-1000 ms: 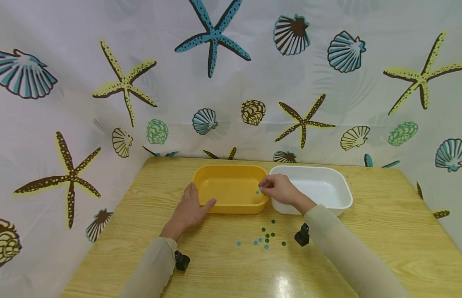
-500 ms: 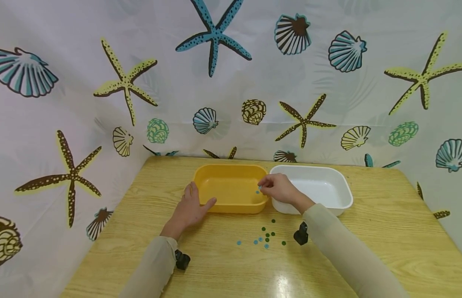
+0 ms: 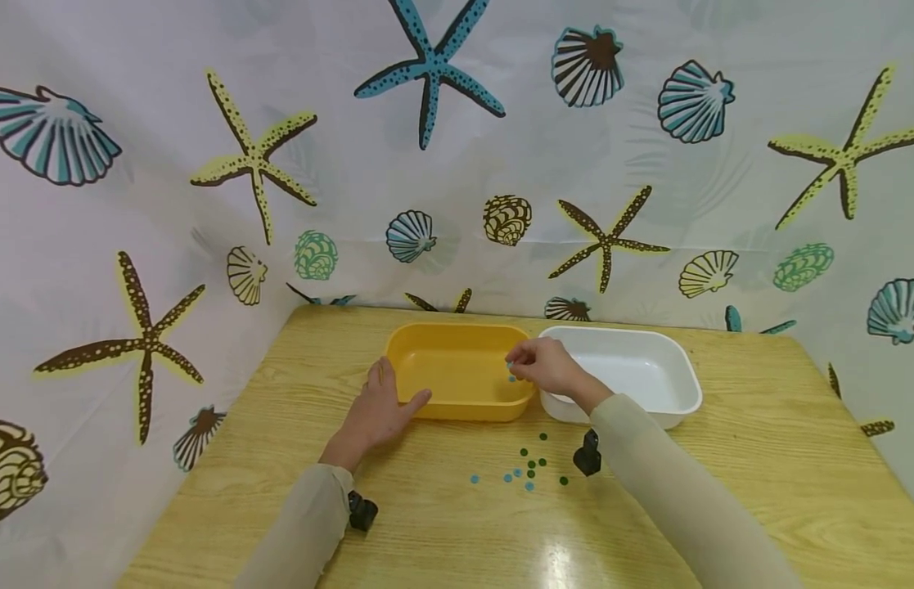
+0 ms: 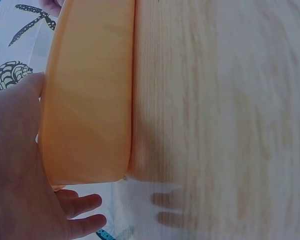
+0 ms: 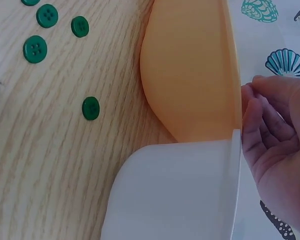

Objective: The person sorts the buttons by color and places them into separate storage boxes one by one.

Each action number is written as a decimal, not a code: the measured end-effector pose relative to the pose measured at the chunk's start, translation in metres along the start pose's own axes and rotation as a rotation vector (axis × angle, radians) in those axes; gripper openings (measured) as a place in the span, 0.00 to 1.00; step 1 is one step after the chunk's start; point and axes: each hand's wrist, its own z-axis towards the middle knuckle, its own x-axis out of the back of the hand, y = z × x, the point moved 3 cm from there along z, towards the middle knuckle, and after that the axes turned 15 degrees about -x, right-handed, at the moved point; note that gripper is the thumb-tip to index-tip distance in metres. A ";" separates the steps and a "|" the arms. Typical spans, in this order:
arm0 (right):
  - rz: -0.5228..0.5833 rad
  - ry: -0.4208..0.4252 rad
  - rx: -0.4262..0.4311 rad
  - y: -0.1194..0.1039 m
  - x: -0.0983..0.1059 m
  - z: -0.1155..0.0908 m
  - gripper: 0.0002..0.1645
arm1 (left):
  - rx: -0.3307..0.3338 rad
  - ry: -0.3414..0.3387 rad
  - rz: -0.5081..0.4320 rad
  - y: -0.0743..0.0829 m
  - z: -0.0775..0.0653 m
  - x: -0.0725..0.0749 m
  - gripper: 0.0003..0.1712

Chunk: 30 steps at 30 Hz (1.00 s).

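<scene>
My right hand (image 3: 547, 365) is over the right end of a yellow tray (image 3: 457, 409), its thumb and fingertips pinching a small light blue button (image 3: 510, 366). Just below, another light blue button (image 3: 511, 379) shows inside the tray. In the right wrist view the right hand (image 5: 277, 132) appears beyond the rims, and the held button is hidden. My left hand (image 3: 375, 409) rests against the tray's left front corner, fingers fairly straight and thumb along the front rim. From the left wrist view, two fingers of the left hand (image 4: 20, 165) stick out past the tray's end.
A white tray (image 3: 692, 401) stands right beside the yellow one, under my right forearm. On the wooden table (image 3: 442, 540) in front lie several green buttons (image 5: 35, 49) and several light blue buttons (image 3: 507, 478). A patterned cloth (image 3: 457, 278) hangs behind the table.
My right hand has shifted very slightly left and up over the yellow tray, still holding the blue button. The left hand stays at the tray's corner. The whole head view has drifted slightly.
</scene>
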 end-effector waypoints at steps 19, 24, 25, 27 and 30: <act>-0.026 0.023 -0.019 0.000 -0.002 0.007 0.12 | 0.002 0.001 -0.002 -0.001 0.002 -0.001 0.63; -0.038 0.032 -0.014 0.001 -0.003 0.008 0.14 | -0.003 0.005 -0.005 -0.001 0.002 -0.001 0.63; -0.038 0.033 -0.011 0.001 -0.003 0.008 0.14 | -0.003 0.006 -0.006 -0.001 0.002 -0.001 0.63; -0.033 0.034 -0.010 0.002 -0.003 0.008 0.14 | -0.002 0.006 -0.007 -0.001 0.002 -0.001 0.63; -0.015 0.036 -0.015 0.003 -0.003 0.008 0.14 | 0.000 0.006 -0.003 0.000 0.002 0.000 0.63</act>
